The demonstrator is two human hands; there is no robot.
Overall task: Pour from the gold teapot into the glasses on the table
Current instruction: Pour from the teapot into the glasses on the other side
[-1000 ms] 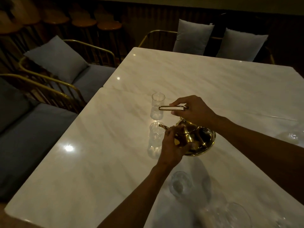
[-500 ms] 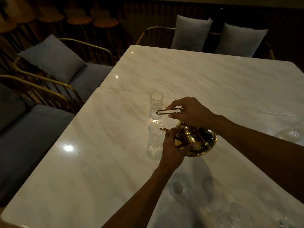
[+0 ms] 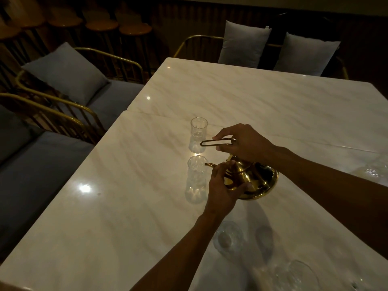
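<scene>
The gold teapot (image 3: 255,181) hangs tilted to the left above the marble table (image 3: 126,206). Its spout tip sits over the rim of the nearer clear glass (image 3: 196,179). My right hand (image 3: 245,142) grips the teapot's thin wire handle from above. My left hand (image 3: 222,190) curls round the front of the pot near the lid and spout. A second tall glass (image 3: 198,134) stands just beyond the first. I cannot see a stream of liquid in the dim light.
More glasses stand near me: one (image 3: 227,239) below the teapot, one (image 3: 298,276) at the bottom edge, one (image 3: 375,171) at far right. Gold-framed chairs with grey cushions (image 3: 65,72) line the table's left and far sides.
The teapot has tipped a little further left, its spout now over the nearer glass's rim. Both hands keep the same hold.
</scene>
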